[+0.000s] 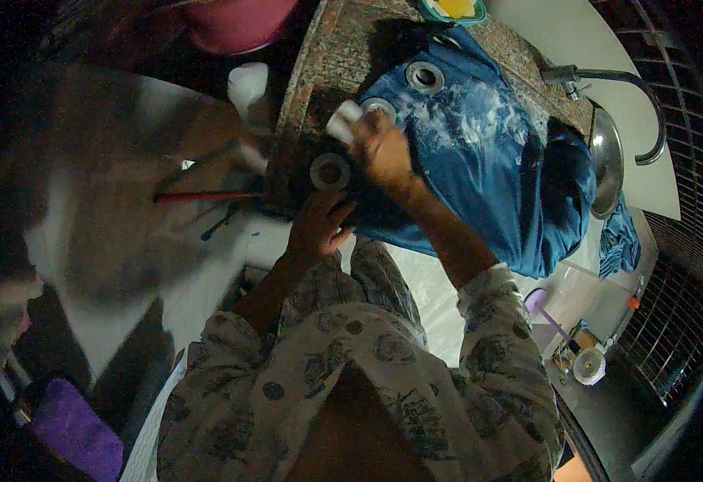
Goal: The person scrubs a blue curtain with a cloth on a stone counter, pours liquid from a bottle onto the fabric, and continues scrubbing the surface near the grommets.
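A blue eyelet curtain [484,181] is draped over the granite counter, its front part hanging down before me. White suds or powder streak its upper surface. Metal eyelet rings [425,78] line its left side, one of them a darker ring [330,172] in shadow. My right hand [384,150] grips a small white brush-like object [345,120], blurred, beside the middle ring; its exact kind is unclear. Just below the shadowed ring, my left hand [320,224] holds the curtain's near edge with bent fingers.
A black and chrome faucet [619,75] arches over a round steel sink [607,165] at right. Up top are a teal dish [457,11] with yellow contents and a pink tub [240,24]. A white container [249,87] stands left of the granite counter [321,66].
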A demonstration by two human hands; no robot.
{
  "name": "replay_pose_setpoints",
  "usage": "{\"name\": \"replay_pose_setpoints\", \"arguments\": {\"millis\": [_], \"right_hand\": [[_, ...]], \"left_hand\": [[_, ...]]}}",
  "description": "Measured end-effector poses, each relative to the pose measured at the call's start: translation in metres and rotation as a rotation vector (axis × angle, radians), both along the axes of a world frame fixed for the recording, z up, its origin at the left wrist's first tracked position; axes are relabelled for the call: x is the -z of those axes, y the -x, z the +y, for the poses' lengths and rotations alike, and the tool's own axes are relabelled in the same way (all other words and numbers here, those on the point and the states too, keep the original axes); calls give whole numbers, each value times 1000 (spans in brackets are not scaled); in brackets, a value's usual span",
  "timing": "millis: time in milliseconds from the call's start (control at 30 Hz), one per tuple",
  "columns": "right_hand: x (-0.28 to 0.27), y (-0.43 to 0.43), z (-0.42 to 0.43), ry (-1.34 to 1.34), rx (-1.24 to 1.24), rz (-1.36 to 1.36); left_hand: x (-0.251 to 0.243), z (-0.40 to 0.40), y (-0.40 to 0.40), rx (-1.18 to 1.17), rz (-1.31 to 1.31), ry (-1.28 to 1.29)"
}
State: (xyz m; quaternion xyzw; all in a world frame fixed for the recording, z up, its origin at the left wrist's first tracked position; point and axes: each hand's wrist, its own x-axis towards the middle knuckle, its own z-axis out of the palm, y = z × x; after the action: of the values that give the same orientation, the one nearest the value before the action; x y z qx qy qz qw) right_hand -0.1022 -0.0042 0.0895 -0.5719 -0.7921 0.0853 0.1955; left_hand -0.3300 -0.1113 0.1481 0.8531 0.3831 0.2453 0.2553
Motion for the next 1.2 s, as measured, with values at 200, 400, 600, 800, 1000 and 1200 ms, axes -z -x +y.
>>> {"name": "replay_pose_setpoints", "arguments": {"millis": [200, 400, 600, 800, 1000, 1200], "right_hand": [[7, -48, 54, -140, 278, -122], [-52, 25, -33, 75, -78, 153], [-33, -23, 11, -74, 253, -5], [-52, 53, -53, 253, -98, 270], [-56, 6, -2, 116, 226, 259], [-37, 40, -58, 286, -72, 118]], "left_hand": [[16, -18, 4, 28, 23, 33], [25, -30, 12, 74, -39, -108], [35, -35, 11, 96, -100, -118], [101, -53, 29, 113, -144, -9], [27, -24, 19, 113, -93, -122], [51, -34, 19, 123, -195, 154]]}}
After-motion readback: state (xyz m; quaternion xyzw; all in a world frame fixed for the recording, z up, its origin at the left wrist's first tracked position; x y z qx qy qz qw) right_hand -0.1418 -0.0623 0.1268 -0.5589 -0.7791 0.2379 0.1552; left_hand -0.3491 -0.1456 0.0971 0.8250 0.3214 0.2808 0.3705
